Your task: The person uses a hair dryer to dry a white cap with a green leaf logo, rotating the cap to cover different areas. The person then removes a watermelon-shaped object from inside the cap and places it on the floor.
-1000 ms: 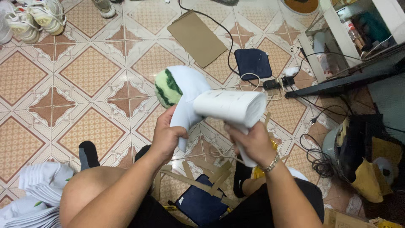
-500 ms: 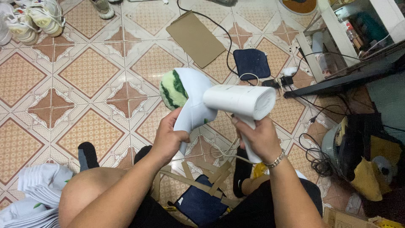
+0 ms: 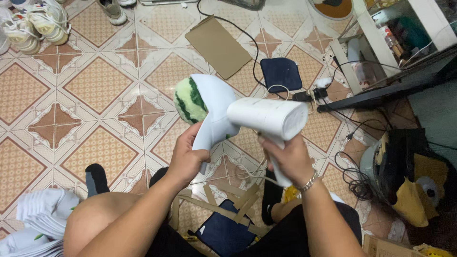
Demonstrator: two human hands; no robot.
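My left hand (image 3: 186, 157) grips the lower part of a white cloth cover (image 3: 214, 107) stretched over a round form with a green striped, watermelon-like end (image 3: 188, 100). My right hand (image 3: 285, 159) holds the handle of a white hair dryer (image 3: 269, 116), whose barrel lies across the cloth, pointing left. A metal bracelet sits on my right wrist. Both hands are raised above my lap, over the tiled floor.
A stack of white folded cloths (image 3: 43, 219) lies at the lower left. A cardboard sheet (image 3: 218, 45), a dark blue pad (image 3: 281, 74), a power strip with cables (image 3: 312, 93), sneakers (image 3: 35, 26) and a shelf (image 3: 395, 33) surround me. Cardboard strips (image 3: 228, 200) lie by my feet.
The dryer's barrel has swung a little right and upward, and both hands with the covered form have shifted slightly.
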